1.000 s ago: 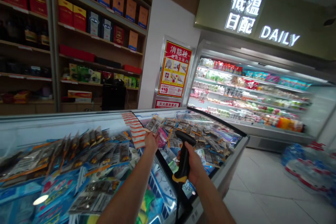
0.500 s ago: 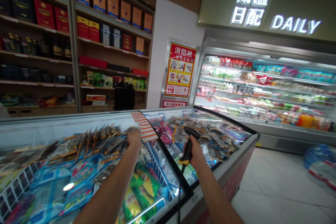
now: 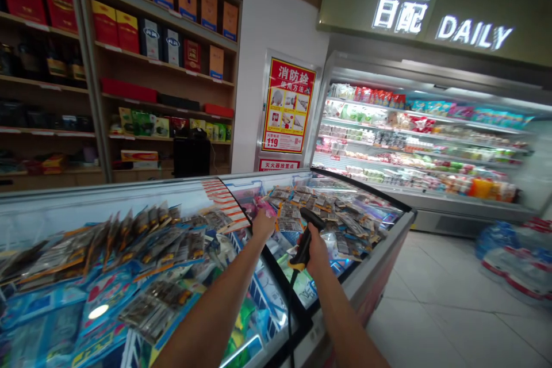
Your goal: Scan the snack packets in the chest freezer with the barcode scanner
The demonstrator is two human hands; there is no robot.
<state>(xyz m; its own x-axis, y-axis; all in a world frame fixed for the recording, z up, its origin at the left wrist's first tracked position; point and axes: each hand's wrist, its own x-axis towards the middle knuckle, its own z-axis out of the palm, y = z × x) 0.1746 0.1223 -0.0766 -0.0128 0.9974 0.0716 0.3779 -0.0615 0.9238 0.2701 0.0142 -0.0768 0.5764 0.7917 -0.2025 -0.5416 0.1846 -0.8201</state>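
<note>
My right hand point(image 3: 317, 250) is wrapped round a black and yellow barcode scanner point(image 3: 305, 244), held upright over the right section of the chest freezer, its cable hanging down. My left hand point(image 3: 264, 224) reaches over the divider, its fingers closed at a pink packet point(image 3: 266, 206) near the back; the fingertips are partly hidden. Right beside that packet lie many dark flat packets with orange edges point(image 3: 328, 207). More dark packets point(image 3: 146, 230) stand in a row in the left section, above blue bags point(image 3: 56, 310).
A black divider frame point(image 3: 276, 276) splits the freezer point(image 3: 379, 276). Behind it stand shelves of boxes point(image 3: 164, 57), a red fire-hydrant poster point(image 3: 288, 106) and a lit chiller point(image 3: 422, 144). Wrapped water bottles point(image 3: 513, 253) sit on the floor at right.
My left hand has moved right, from the dark packets in the left section across the divider to the pink packet. The view has shifted slightly. The scanner stays in my right hand.
</note>
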